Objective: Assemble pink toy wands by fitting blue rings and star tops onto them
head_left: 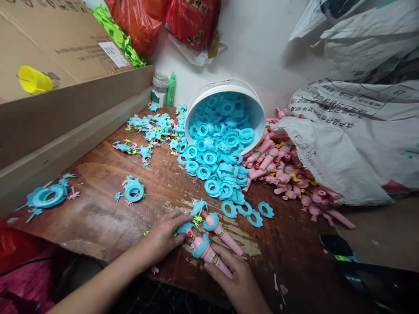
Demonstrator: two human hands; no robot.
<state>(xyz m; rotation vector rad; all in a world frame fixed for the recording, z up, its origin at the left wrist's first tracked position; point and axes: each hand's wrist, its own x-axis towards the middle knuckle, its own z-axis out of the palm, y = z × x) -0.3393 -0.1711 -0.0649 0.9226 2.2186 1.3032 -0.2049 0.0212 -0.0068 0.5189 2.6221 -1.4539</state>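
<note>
My right hand (233, 274) is closed around the handle of a pink toy wand (211, 256) lying low over the table, with a blue scalloped ring round its neck. At the wand's far end is a blue star-shaped piece (185, 227), pinched in the curled fingers of my left hand (167, 233), which partly hide it. Right beside them, a second pink wand (225, 237) rests on the wood with its own blue ring and a blue-and-green top.
A white bucket (258, 111) on its side spills blue rings (212, 159) onto the table (98, 218). Pink wands (281, 165) pour from a white woven sack (347, 152) at right. Blue star pieces (160, 126) lie at the back left, near a wooden ledge (65, 126).
</note>
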